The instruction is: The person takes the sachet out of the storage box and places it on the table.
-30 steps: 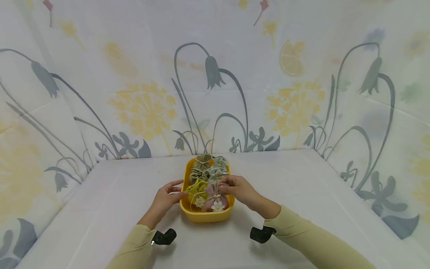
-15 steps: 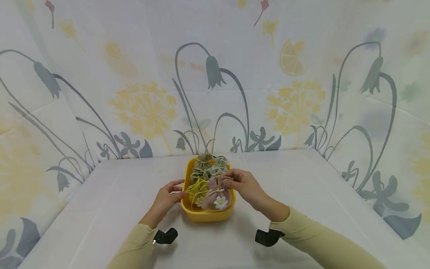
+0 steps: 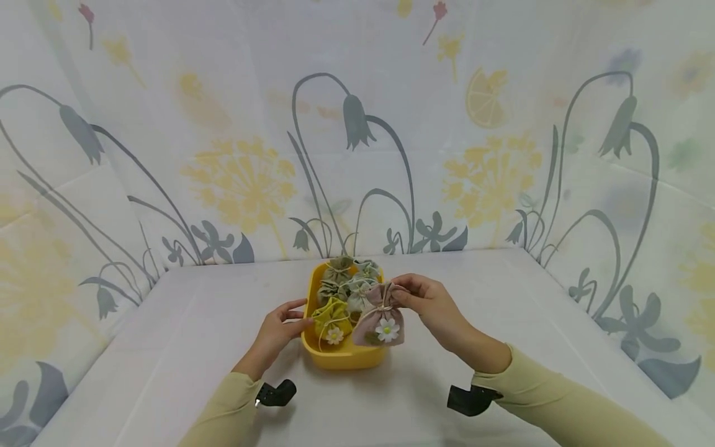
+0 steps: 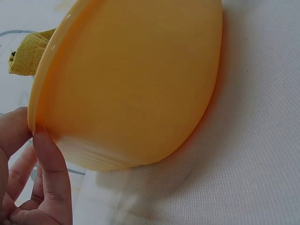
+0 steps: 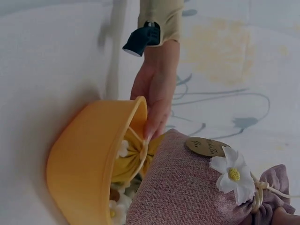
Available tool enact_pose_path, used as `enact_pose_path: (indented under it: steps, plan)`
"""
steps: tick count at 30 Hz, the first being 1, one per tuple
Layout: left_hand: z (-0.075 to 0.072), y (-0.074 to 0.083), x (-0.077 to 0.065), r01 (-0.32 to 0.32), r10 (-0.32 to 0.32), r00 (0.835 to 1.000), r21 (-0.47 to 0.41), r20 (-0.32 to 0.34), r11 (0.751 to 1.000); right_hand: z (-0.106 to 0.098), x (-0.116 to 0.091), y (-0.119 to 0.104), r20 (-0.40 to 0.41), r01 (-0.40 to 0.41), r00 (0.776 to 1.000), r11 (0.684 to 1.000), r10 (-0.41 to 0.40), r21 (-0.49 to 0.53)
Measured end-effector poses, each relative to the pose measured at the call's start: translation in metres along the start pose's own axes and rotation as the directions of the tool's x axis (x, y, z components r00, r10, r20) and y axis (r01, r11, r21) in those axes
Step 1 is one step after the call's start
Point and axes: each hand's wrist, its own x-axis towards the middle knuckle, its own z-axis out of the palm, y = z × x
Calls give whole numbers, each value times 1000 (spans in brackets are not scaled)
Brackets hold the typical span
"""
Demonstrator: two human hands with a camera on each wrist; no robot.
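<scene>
My right hand (image 3: 434, 308) pinches a pink drawstring pouch (image 3: 368, 330) by its gathered neck, holding it over the right rim of a yellow plastic tub (image 3: 347, 361). A white daisy and a small brown tag show on that pouch (image 5: 180, 180) in the right wrist view, where only fingertips of the holding hand appear. On the tub's left side, my left hand (image 3: 276, 332) grips the rim between thumb and finger, as the left wrist view shows of this hand (image 4: 44, 180). Inside the tub lie a yellow pouch (image 3: 328, 318) with a daisy and several grey-green pouches (image 3: 337, 270).
The tub stands on a white-covered table (image 3: 223, 310). A floral cloth backdrop (image 3: 357, 167) rises behind the table and along both sides. Each wrist wears a small black camera, the right camera (image 3: 472, 400) hanging below the sleeve.
My right hand has lifted the pink pouch from the tub's front right part and moved it right and up. My left hand has stayed on the tub's rim.
</scene>
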Motion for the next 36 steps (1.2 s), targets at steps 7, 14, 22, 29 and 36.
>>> enact_pose_path:
  steps: [7,14,22,29,36]
  plan:
    - [1,0,0,5,-5,1000,-8,-2,1000,-23,-7,5,-47,-17,999,1000,16,-26]
    - [2,-3,-1,4,-4,1000,-17,-5,1000,-49,-9,10,-89,-17,996,998,12,-55]
    - [1,-1,-1,0,0,1000,-12,-12,1000,-71,5,9,-128,-16,992,999,9,-51]
    - [0,0,-1,1,-1,1000,-17,-9,1000,-82,19,15,-135,-12,991,997,2,-80]
    - [1,1,-1,6,-6,1000,-13,-10,1000,-89,37,28,-121,2,993,995,-14,-98]
